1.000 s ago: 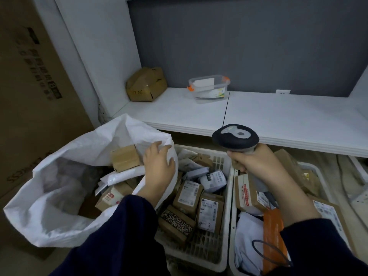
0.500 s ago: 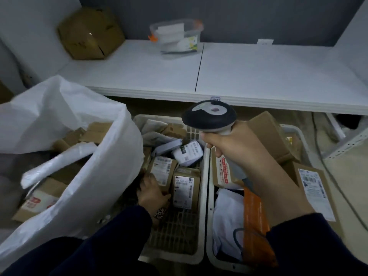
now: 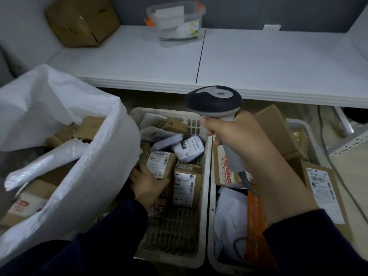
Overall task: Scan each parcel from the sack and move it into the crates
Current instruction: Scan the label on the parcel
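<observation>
The right hand (image 3: 239, 136) is holding the scanner (image 3: 214, 101) by its handle in a fully closed grip, above the right crate (image 3: 211, 226). The left hand (image 3: 148, 184) is lying against a labelled brown parcel (image 3: 159, 165) inside the left crate (image 3: 204, 196), just beside the white sack (image 3: 95, 176). Whether its grip is closing on the parcel cannot be told.
</observation>
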